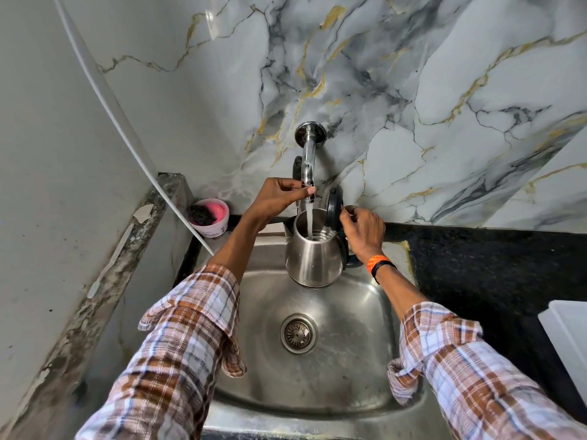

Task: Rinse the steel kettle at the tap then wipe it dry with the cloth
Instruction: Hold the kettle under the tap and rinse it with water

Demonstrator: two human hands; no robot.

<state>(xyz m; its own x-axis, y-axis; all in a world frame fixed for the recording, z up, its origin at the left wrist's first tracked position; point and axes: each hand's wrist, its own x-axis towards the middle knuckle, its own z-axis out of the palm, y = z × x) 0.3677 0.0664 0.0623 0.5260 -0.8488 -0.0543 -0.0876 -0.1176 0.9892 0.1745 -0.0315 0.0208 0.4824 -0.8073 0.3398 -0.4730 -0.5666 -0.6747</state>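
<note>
The steel kettle (313, 258) is held upright over the far part of the steel sink (359, 360), directly under the wall tap (307, 160), with its black lid (334, 204) tipped open. A stream of water (309, 222) runs from the spout into the kettle's mouth. The left hand (279, 198) is curled closed around the tap's spout end, fingers pinching it. The right hand (363, 231) is wrapped closed on the kettle's handle at its right side. A pink tub (211, 217) sits on the counter (476, 258) far left.
</note>
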